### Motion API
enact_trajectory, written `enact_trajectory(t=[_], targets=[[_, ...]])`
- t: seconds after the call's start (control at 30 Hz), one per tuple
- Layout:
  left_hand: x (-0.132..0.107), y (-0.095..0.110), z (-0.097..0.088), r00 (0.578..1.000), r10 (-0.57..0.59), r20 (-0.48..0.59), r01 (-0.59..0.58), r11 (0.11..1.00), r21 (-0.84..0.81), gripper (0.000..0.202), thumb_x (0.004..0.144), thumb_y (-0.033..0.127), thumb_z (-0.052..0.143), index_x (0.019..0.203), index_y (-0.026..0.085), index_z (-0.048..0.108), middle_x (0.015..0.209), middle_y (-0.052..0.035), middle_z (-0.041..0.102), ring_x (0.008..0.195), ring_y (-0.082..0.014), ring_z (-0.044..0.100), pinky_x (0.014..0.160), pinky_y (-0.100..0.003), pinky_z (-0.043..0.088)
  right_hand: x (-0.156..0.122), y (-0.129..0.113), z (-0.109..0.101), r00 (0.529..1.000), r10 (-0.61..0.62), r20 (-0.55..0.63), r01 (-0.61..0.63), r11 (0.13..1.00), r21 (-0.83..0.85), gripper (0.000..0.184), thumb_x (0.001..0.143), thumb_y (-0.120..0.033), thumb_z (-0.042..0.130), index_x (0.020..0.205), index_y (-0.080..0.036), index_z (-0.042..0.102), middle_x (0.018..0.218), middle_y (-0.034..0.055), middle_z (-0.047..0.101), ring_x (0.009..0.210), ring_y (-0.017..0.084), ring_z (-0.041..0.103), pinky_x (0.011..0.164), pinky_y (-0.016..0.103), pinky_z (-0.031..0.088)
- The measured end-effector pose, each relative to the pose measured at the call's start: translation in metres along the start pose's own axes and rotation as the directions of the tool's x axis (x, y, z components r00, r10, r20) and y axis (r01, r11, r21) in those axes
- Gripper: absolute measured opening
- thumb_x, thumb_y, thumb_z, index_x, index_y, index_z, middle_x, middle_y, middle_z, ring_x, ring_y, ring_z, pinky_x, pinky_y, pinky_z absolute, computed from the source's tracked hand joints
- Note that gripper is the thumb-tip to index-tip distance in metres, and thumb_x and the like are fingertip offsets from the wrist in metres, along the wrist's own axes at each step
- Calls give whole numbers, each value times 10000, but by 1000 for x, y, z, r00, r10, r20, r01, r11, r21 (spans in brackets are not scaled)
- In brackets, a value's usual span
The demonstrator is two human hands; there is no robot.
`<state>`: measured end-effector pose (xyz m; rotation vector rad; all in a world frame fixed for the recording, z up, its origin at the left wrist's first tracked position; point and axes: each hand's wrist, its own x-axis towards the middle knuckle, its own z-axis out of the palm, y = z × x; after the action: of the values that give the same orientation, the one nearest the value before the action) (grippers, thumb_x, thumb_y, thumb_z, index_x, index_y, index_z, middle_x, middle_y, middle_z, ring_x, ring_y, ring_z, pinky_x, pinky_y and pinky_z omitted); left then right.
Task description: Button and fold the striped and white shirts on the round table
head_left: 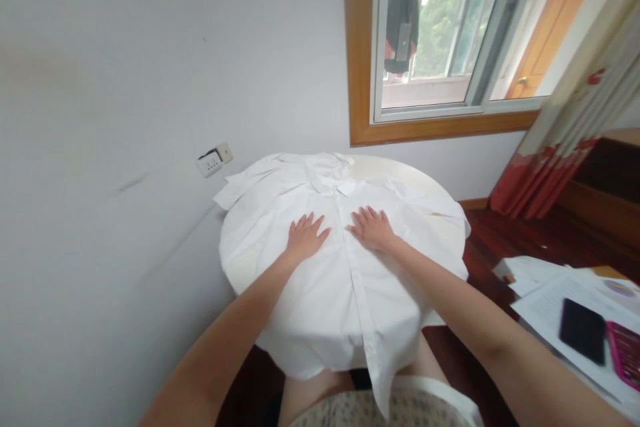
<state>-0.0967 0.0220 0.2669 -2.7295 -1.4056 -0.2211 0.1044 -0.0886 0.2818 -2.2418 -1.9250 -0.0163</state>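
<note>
A white button-up shirt (320, 293) lies spread front side up over a round white table (420, 173), its collar toward the wall. The lower hem hangs over the near edge, against my lap. My left hand (304, 237) rests flat on the left half of the shirt front, fingers spread. On the other side of the button placket, my right hand (373, 228) presses flat on the cloth, its fingers outstretched. One sleeve trails off the table's right edge; folds gather at the upper left.
A wall socket (210, 163) sits left of the table. Behind it is a window with a wooden frame (359, 80); a curtain (540, 167) hangs at right. Papers (537, 300), a black phone (583, 330) and a pink-edged object (625, 353) lie at lower right.
</note>
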Motion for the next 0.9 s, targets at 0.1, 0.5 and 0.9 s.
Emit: enact_trajectory(t=[0.1,0.5,0.9], targets=[[-3,-12,-3,999,-15,37,15,1000,-7,663,903,660,199,1460,319,315,1555,-62,227,1434,-279,195,1139,-540,167,8,27,6,999,52,12,-52,999,2,661,948,-605,149,1477,-238,300,1554,69,208,1440,251,170,1143,518,143],[-13,-49,-3,996,-87,-4,87,992,88,599,930,582,268,1450,295,352,1535,-70,280,1411,-284,262,1143,-478,219,-4,113,9,983,182,8,-181,979,-93,675,937,-611,152,1487,-243,284,1557,53,202,1441,215,178,1171,422,130],[-17,-52,-15,994,-43,-100,62,977,203,503,943,388,338,1343,131,502,1381,-180,484,1335,-299,387,1126,-456,251,-5,110,12,978,208,-4,-207,971,-122,679,939,-601,168,1489,-220,285,1553,83,208,1439,242,182,1166,443,141]])
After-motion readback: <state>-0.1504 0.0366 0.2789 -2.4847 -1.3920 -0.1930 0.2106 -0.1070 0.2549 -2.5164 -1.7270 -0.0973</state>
